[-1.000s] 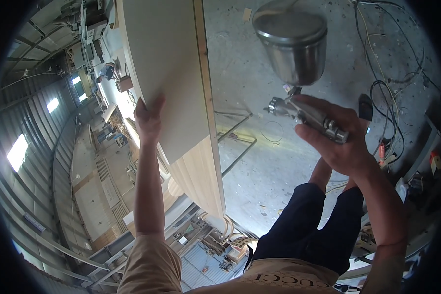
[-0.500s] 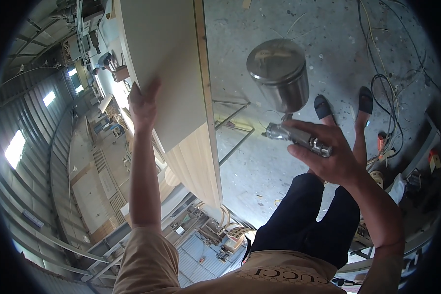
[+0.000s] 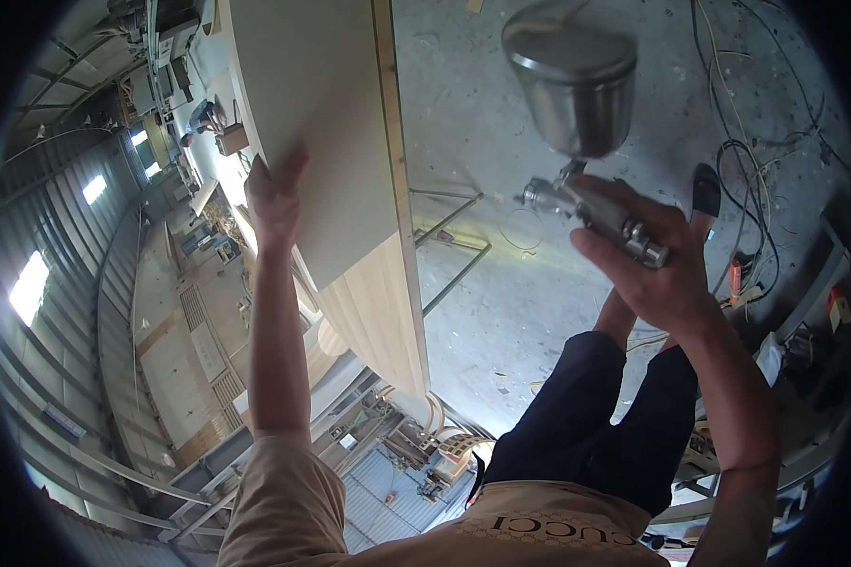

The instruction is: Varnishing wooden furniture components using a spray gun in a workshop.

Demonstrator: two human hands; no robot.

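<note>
In my right hand [image 3: 667, 274] is a metal spray gun [image 3: 550, 197], its silver lidded cup [image 3: 581, 99] standing above it. The fingers are wrapped round the gun's body, and its nozzle end points left toward the panel. A large grey panel [image 3: 321, 113] stands on my left, with a pale strip along its near edge. My left hand [image 3: 276, 208] grips the panel's far-left edge, the thumb against the grey face; some fingers are hidden. Bare wood-grain board [image 3: 373, 312] shows below the grey part.
A metal stand [image 3: 459, 279] supports the panel's side. Hoses and cables [image 3: 752, 180] lie on the speckled concrete floor [image 3: 473, 340] at right, near a red object [image 3: 735, 281]. Another person [image 3: 201, 117] bends over work far left.
My right hand has moved the spray gun upward and to the right, away from the panel. The cup now hides one of my feet less clearly seen before. My left hand stays put.
</note>
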